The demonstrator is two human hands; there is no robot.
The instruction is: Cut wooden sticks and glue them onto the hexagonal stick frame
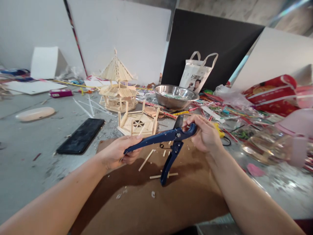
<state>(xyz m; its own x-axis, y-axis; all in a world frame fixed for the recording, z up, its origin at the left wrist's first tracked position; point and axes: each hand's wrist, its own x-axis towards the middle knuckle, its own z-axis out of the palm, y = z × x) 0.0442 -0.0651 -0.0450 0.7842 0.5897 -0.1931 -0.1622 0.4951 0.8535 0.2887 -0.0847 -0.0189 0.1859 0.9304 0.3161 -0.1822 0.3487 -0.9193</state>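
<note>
My left hand (128, 147) is wrapped round one handle of a blue pipe cutter (156, 138). The cutter's other handle hangs down freely, and its jaws stand apart. At the jaw end, my right hand (204, 132) is closed about the curved lower jaw, with the fingertips beside the blade; whether it also pinches a small piece there is hidden. Cut wooden sticks (146, 160) lie on the brown board (117, 212) below the cutter. Just behind it sits a hexagonal stick base (129, 122) with short upright posts.
A stick-built pagoda (117, 76) stands behind the base. A metal bowl (176, 96) and a white bag (197, 73) are at the back. A black phone (81, 135) lies left, and a pink-lidded clear jug (269, 140) stands right. Scraps and packets crowd the right side.
</note>
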